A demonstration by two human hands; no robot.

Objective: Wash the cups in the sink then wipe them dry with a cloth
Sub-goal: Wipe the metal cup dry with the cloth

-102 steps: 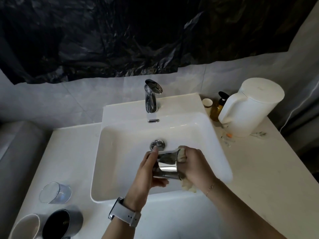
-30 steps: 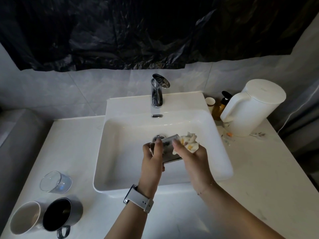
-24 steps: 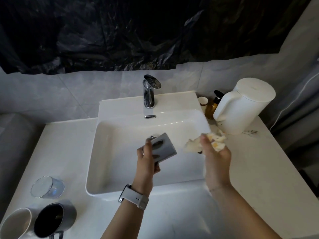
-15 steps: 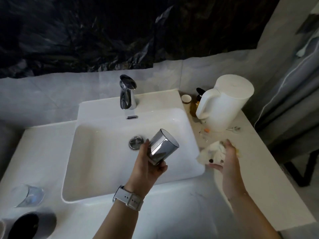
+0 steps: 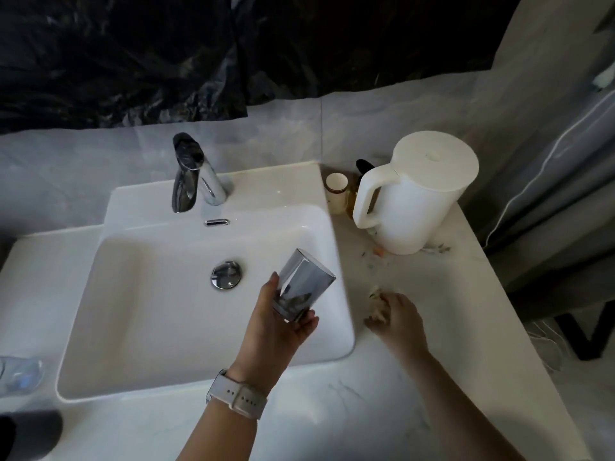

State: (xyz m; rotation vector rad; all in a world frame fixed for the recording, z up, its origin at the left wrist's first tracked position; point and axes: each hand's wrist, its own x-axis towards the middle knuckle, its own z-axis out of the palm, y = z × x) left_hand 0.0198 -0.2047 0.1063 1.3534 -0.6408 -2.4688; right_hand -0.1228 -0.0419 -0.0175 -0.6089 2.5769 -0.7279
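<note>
Half a second ago the right hand (image 5: 397,319) hovered over the cloth (image 5: 376,302) with fingers loose; now it has come down onto the desk (image 5: 432,377) just right of the sink (image 5: 139,294), its grip curled round the crumpled cloth and pressing it to the surface. A second ago both hands worked together over the basin, the cloth rubbing the cup; now they are apart. The left hand (image 5: 276,327) still holds the steel cup (image 5: 299,289) above the sink's right side, grip wrapped round its lower part, thumb on the left wall, fingers under it. The cup is tilted, its far end leaning up and to the right. The view has swung right, so the cups at the left have slid toward the edge.

A white watch (image 5: 238,394) sits on the left wrist. The faucet (image 5: 191,174) stands behind the basin, the drain plug (image 5: 227,274) left of the cup. A white kettle (image 5: 416,194) stands at the back right of the desk, with a small jar (image 5: 336,191) and a dark bottle (image 5: 362,168) beside its handle; small scraps lie in front of it. At the left edge a clear glass (image 5: 18,374) lies on its side, and a dark mug (image 5: 26,437) is partly cut off below it.
</note>
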